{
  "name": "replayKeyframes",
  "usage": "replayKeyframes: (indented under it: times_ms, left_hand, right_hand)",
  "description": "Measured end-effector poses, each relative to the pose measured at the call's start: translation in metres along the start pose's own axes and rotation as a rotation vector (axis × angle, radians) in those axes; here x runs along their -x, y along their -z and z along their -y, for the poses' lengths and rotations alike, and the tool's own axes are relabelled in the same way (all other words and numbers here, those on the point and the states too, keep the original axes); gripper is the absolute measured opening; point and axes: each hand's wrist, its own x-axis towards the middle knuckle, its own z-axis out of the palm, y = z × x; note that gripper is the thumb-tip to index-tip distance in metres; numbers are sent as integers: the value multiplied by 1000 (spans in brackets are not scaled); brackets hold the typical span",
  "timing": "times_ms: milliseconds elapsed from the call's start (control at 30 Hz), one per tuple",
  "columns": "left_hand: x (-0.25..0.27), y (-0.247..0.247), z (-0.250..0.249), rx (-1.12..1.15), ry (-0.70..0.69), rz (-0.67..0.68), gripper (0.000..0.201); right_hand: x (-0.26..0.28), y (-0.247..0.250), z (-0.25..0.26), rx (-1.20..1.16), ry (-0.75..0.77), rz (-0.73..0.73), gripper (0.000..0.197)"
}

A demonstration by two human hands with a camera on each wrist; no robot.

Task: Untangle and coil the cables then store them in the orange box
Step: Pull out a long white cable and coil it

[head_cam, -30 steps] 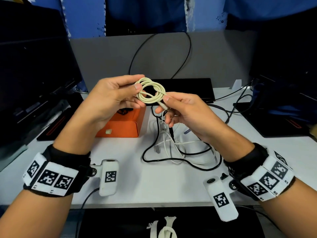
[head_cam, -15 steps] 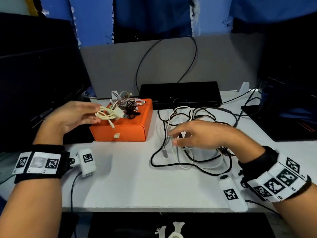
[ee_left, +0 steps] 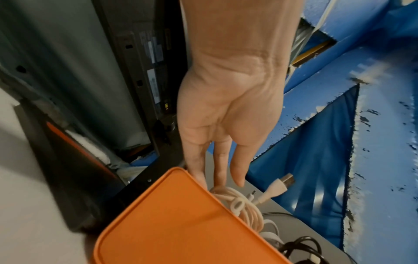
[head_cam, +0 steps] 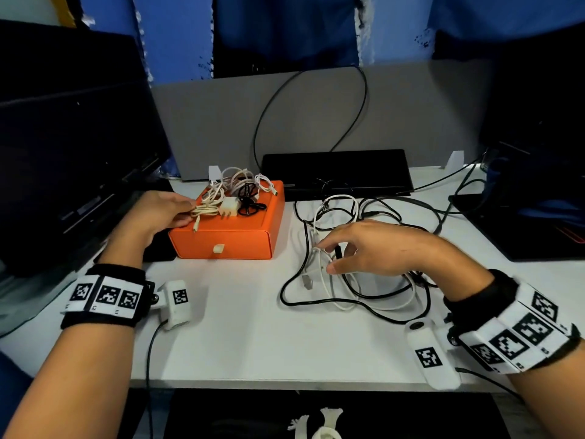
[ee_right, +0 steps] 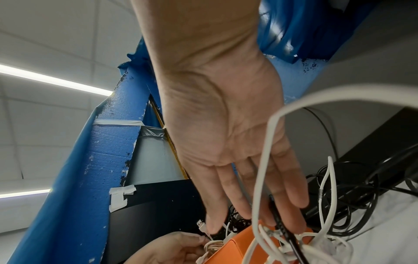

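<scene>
The orange box [head_cam: 240,242] stands closed at the table's left, with several coiled cables and a white charger [head_cam: 229,207] heaped on its lid. My left hand [head_cam: 186,213] is at the lid's left edge, thumb and fingertips pinching the cream coiled cable [head_cam: 205,210], which lies on the lid. The left wrist view shows straight fingers [ee_left: 237,171] over that coil [ee_left: 244,207] and the box [ee_left: 169,223]. My right hand [head_cam: 326,258] hovers over the tangle of black and white cables [head_cam: 348,289], fingers spread, index tip touching a white strand.
A dark monitor [head_cam: 63,137] stands at the left and a flat black device [head_cam: 335,172] behind the box. A black laptop [head_cam: 538,242] sits at the right, with more black cords running to it. The table's front edge [head_cam: 285,380] is near my wrists.
Both hands held the cream coil up a second ago. The left hand carried it left and lowered it onto the box lid; the right hand let go and dropped to the tangle.
</scene>
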Motion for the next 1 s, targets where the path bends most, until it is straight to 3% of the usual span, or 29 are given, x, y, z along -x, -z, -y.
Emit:
replayKeyframes:
  times_ms: [167, 267, 333, 367, 433, 533, 633, 667, 733, 833, 933, 1000]
  left_hand:
    - [16, 8, -19, -224, -136, -132, 20]
    - [42, 7, -51, -354, -369, -266, 20]
    - [74, -5, -77, -308, -532, -264, 22]
    - [91, -15, -88, -269, -600, -188, 22]
    - [125, -46, -104, -221, -699, 98, 19]
    - [145, -106, -106, -477, -743, 543, 31]
    - [134, -156, -93, -904, -706, 784, 52]
    - [128, -165, -90, -962, -676, 831, 49]
    - [112, -174, -88, -970, -667, 880, 24]
    - [89, -170, -96, -803, -726, 761, 7]
    - [65, -163, -109, -457, -704, 478, 22]
    - [54, -160, -118, -256, -676, 283, 34]
  right_hand:
    - [0, -1, -4, 94, -61, 6, 43]
    - [-2, 0, -9, 145, -80, 12, 25]
    - [-3, 2, -13, 108, -60, -47, 12]
    - [-3, 6, -15, 77, -55, -103, 15]
    - [-1, 18, -19, 4, -35, -254, 18]
    - [7, 34, -23, -175, 11, -480, 15]
    - [12, 46, -27, -307, 54, -689, 16]
    - [13, 50, -30, -319, 60, -771, 17]
    - [16, 59, -40, -346, 31, -954, 16]
    - [23, 72, -59, -307, -123, -1094, 10]
    - [29, 77, -76, -228, -282, -992, 7]
    - [32, 77, -79, -202, -337, -919, 19]
